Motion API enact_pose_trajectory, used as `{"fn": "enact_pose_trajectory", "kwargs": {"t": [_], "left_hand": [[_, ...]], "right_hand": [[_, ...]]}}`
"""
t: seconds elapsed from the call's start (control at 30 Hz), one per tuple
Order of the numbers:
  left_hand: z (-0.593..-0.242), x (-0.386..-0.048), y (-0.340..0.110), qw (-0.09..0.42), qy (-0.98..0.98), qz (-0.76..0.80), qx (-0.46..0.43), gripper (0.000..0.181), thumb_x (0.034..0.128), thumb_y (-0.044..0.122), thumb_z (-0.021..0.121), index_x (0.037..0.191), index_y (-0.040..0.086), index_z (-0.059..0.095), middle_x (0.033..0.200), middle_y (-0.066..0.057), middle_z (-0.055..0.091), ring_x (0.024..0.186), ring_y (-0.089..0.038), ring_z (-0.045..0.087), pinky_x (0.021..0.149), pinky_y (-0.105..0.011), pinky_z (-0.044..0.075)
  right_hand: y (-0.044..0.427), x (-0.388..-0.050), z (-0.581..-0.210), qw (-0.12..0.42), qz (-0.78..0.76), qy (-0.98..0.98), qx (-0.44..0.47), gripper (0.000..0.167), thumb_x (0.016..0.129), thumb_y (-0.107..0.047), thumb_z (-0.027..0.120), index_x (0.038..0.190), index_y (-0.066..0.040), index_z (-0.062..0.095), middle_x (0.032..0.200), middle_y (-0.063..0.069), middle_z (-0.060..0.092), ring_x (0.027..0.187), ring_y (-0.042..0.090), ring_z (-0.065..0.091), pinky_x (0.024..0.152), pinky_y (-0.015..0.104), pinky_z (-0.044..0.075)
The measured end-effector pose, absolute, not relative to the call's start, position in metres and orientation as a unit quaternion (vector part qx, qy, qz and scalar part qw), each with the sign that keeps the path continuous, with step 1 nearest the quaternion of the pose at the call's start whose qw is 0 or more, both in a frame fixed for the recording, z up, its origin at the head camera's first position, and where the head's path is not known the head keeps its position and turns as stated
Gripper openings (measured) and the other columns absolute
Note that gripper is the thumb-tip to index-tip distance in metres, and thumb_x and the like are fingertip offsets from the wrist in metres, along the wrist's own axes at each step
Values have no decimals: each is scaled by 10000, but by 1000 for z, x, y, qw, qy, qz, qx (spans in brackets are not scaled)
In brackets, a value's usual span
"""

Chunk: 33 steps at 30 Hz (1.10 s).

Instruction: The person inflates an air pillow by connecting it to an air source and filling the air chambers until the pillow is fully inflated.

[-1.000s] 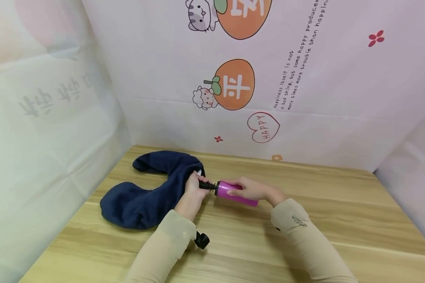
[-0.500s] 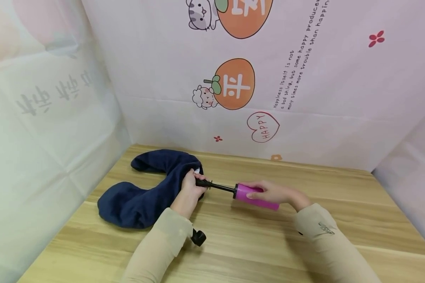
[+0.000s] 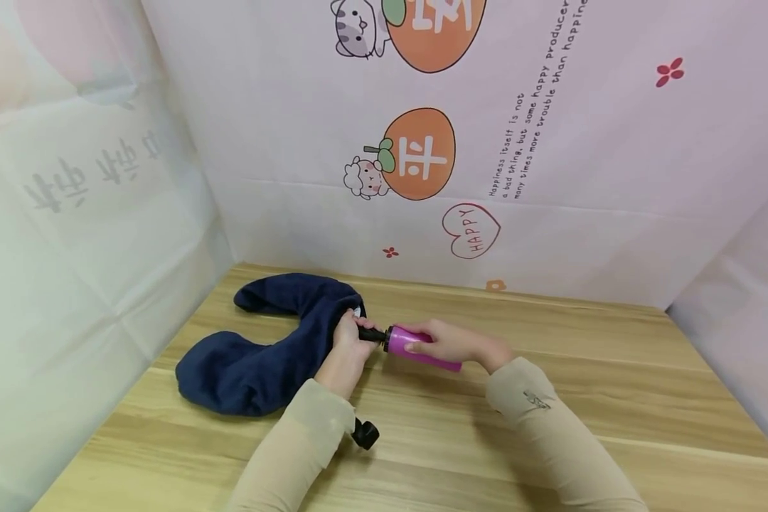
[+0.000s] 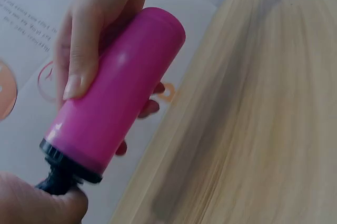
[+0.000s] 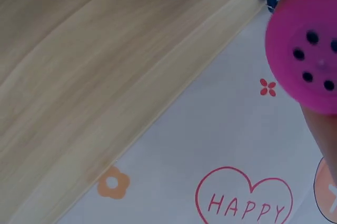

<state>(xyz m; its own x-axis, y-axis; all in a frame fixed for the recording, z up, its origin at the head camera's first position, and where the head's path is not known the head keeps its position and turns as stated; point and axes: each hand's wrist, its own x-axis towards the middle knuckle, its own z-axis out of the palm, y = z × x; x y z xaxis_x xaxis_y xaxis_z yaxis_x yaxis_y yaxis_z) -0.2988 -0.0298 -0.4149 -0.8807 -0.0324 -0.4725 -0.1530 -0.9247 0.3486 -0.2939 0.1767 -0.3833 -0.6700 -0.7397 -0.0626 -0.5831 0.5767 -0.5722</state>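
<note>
A magenta pump (image 3: 422, 350) with a black handle end lies between the two hands. My right hand (image 3: 451, 343) grips its magenta barrel (image 4: 124, 84), fingers wrapped round it. My left hand (image 3: 350, 347) holds the black handle (image 3: 370, 333) against the edge of a navy U-shaped pillow (image 3: 256, 370). Beside the left fingers a small white patch (image 3: 357, 311) shows on the pillow. The barrel's black collar sits close to the left fingers, with no rod visible between. In the right wrist view the pump's round end (image 5: 316, 50) shows several dark holes.
The wooden table (image 3: 550, 427) carries the pillow at its left. A printed white sheet (image 3: 294, 213) stands along the back edge, with more sheeting at both sides. A black device (image 3: 365, 434) juts from beneath the left sleeve.
Half a second ago the barrel was drawn out to the right with its black rod showing. My right hand has brought it back left against the handle. The left hand keeps its hold.
</note>
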Motion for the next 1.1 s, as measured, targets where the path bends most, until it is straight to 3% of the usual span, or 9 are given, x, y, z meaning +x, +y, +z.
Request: {"fn": "enact_pose_trajectory", "kwargs": {"t": [0.53,0.73,0.93,1.1], "left_hand": [[-408,-305,-33,45,172,952,-250,407,1129,263,388,752,128,316,580,32,364,501,-118,343,620,-265,321],[-413,-306,-41,33,146,956,-253,443,1131,273,379,718,123,323,560,30,368,497,-114,347,625,-253,319],[-414,-301,-43,35,151,956,-249,435,1132,280,374,727,127,322,559,38,364,503,-108,346,636,-257,328],[-414,-298,-34,43,172,953,-245,417,1134,283,364,750,128,317,559,42,357,498,-103,346,634,-266,336]], "right_hand": [[228,-284,-380,165,-305,862,-370,521,1077,-246,563,1493,50,462,1161,68,658,979,187,563,934,433,462],[245,-281,-378,169,-304,867,-356,514,1062,-222,594,1468,72,483,1010,24,645,850,156,560,824,349,481],[222,-282,-377,161,-286,868,-374,533,1063,-241,591,1476,73,471,995,18,655,813,130,561,814,338,490],[186,-285,-380,146,-266,877,-372,532,1067,-244,579,1505,32,456,1142,96,673,911,138,584,873,375,499]]}}
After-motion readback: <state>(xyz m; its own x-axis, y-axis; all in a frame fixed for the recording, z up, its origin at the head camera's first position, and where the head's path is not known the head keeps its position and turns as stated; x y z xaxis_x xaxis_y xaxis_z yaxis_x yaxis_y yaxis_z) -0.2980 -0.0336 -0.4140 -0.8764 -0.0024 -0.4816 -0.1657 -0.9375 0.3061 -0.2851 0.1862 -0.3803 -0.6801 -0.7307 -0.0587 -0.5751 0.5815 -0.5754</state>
